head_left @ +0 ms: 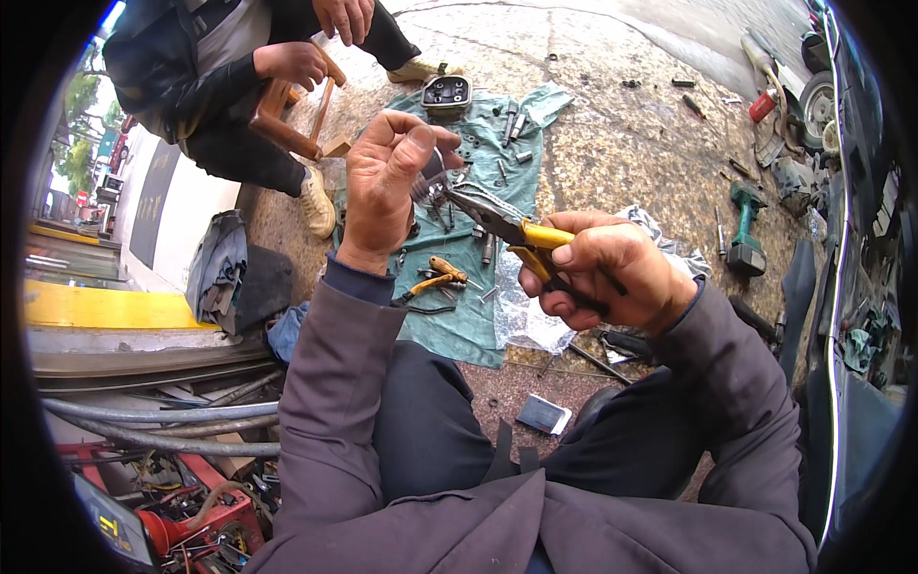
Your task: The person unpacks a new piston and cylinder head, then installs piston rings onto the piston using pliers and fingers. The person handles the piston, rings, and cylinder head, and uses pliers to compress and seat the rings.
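Observation:
My right hand (612, 268) is closed around the yellow and black handles of a pair of pliers (502, 220). Their metal jaws point up and left, towards my left hand (387, 177). That hand is raised, with thumb and fingers pinched together. Beside its fingertips shows a small coiled or ringed piece with a thin curved wire (435, 177), at the tip of the jaws; whether the jaws grip it I cannot tell. Below both hands a green cloth (459, 335) lies on the ground, bearing bolts, sockets and a yellow-handled plier-like tool (435, 275).
A metal engine cover (447, 93) stands at the cloth's far end. Another person (215, 96) sits far left by a wooden stool (287, 124). A green cordless drill (746, 230) lies right, near a vehicle. A dark flat box (543, 414) lies between my legs; a cluttered red toolbox (220, 478) is lower left.

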`<state>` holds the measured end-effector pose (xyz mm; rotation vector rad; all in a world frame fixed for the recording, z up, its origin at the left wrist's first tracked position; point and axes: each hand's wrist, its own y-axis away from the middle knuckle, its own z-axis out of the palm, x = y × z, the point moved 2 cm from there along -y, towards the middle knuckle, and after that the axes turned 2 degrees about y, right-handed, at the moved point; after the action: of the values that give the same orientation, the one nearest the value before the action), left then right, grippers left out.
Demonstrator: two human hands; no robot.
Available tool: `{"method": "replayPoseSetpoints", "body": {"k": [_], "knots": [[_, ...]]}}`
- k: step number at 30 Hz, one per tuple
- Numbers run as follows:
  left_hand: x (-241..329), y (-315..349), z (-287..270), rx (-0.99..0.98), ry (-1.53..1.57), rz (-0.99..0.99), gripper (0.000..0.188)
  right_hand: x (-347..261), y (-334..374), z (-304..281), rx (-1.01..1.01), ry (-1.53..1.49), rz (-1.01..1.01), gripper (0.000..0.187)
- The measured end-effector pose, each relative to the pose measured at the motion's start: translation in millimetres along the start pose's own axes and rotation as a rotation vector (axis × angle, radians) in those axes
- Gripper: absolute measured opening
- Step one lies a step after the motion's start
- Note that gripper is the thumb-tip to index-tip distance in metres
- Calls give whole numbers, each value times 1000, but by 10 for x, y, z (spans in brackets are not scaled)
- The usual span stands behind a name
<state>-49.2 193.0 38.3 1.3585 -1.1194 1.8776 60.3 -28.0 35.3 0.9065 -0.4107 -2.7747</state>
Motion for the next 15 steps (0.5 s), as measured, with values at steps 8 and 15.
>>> {"method": "replayPoseSetpoints", "body": {"k": [8,15], "knots": [[192,50,-2,-159,-263,-23,52,-8,23,-19,-11,-21,-19,31],[248,71,34,-203,-396,18,52,3,28,-37,11,49,-22,22]]}}
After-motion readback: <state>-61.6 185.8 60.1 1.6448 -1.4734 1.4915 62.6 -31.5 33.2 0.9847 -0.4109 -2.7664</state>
